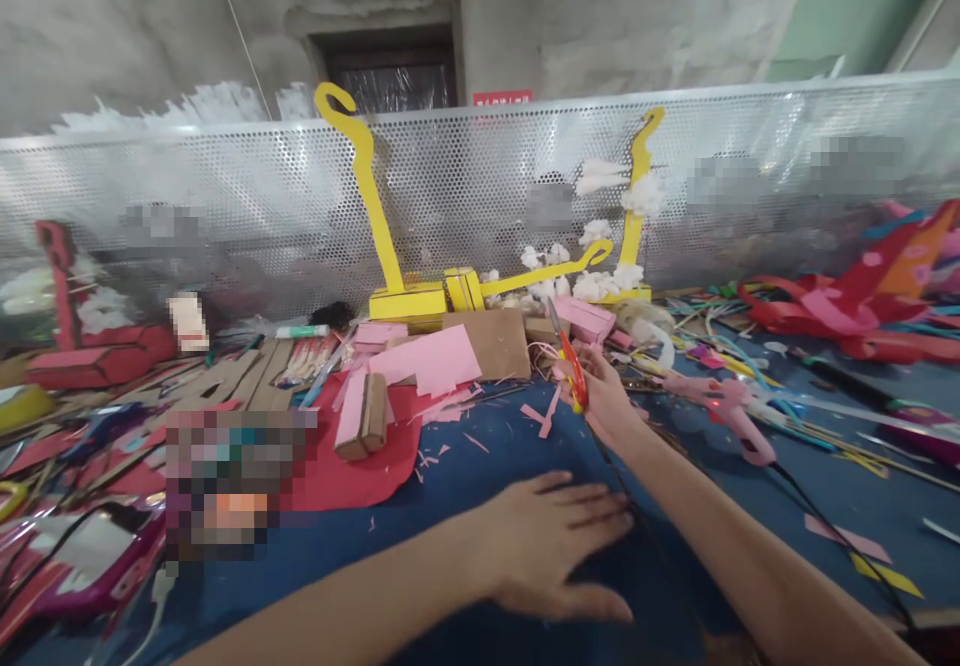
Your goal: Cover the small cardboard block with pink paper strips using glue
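My left hand is spread with its palm down, low over the blue tabletop; contact with the surface is hard to judge. Beyond it, my right hand grips a pair of scissors by the red and yellow handles, blades pointing up and away. Pink paper strips lie just left of the scissors. A pink sheet rests against brown cardboard farther back. To the left, a box partly covered in pink sits on a red sheet.
Yellow hook-topped stands rise along the perforated metal screen at the back. A pink glue gun with a black cord lies right of my right hand. Red paper pieces fill the far right. Cardboard strips clutter the left.
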